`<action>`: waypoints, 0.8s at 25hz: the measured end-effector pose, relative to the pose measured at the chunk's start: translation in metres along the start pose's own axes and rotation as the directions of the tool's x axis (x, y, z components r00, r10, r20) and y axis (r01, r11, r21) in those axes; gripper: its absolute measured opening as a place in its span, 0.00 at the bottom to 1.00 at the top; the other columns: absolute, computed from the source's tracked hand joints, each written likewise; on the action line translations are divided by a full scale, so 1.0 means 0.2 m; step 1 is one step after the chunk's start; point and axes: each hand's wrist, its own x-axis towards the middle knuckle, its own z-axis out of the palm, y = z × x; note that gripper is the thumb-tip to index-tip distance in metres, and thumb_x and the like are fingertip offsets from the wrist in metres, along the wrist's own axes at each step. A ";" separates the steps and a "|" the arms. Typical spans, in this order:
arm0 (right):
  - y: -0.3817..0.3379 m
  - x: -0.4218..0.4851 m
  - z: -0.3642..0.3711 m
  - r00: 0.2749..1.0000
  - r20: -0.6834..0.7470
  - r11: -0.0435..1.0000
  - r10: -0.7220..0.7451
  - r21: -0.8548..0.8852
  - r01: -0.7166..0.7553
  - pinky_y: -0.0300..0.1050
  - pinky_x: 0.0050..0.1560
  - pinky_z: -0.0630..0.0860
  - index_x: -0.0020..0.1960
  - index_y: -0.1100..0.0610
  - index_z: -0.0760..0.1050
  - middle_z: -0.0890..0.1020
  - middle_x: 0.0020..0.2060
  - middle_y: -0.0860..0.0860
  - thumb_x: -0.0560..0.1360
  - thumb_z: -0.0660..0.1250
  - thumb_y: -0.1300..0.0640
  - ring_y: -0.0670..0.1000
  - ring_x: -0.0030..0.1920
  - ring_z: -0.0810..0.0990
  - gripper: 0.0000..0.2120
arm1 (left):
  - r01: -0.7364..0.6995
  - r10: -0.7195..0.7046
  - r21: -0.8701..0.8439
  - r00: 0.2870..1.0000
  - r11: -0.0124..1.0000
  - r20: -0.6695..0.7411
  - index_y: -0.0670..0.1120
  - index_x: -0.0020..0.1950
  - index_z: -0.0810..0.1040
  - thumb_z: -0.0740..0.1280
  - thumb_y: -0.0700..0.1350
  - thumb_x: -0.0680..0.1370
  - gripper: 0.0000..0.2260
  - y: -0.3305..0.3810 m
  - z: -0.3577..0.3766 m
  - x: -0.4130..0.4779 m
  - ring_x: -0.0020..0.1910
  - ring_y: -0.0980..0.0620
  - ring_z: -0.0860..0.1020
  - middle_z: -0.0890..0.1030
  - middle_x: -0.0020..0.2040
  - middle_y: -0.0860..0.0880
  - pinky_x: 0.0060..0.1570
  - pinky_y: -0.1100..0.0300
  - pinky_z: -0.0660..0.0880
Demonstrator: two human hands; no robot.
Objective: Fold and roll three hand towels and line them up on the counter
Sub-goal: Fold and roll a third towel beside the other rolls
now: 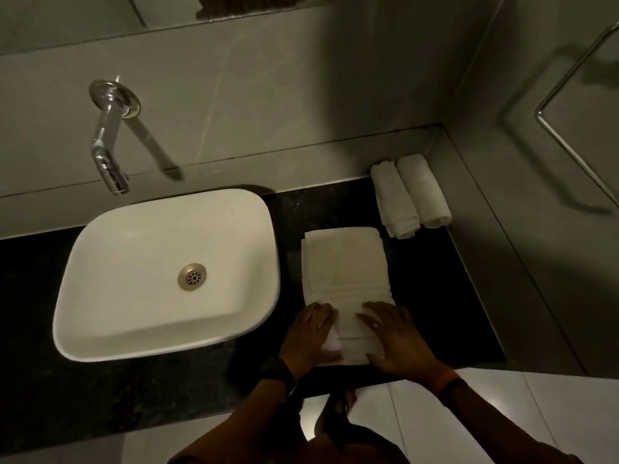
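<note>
A white hand towel (346,266), folded into a long strip, lies flat on the dark counter (435,289) to the right of the sink. Its near end is curled into the start of a roll under both hands. My left hand (310,333) grips the left side of that near end, and my right hand (393,336) presses on the right side with fingers spread. Two rolled white towels (410,195) lie side by side, touching, at the back right corner of the counter.
A white vessel sink (167,276) sits left of the towel, with a chrome wall tap (110,142) above it. Tiled walls bound the counter behind and on the right. A chrome rail (569,95) hangs on the right wall. The counter's front edge runs under my wrists.
</note>
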 end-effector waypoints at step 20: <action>-0.08 0.34 -0.13 0.991 0.084 0.975 0.105 -0.205 -0.086 0.64 0.63 0.65 0.59 0.55 0.77 0.82 0.51 0.57 0.64 0.65 0.43 0.61 0.52 0.80 0.27 | 0.237 -0.243 -0.148 0.970 0.960 -0.028 0.44 0.67 0.73 0.62 0.48 0.79 0.17 0.12 -0.11 0.24 0.57 0.41 0.76 0.80 0.58 0.42 0.59 0.48 0.68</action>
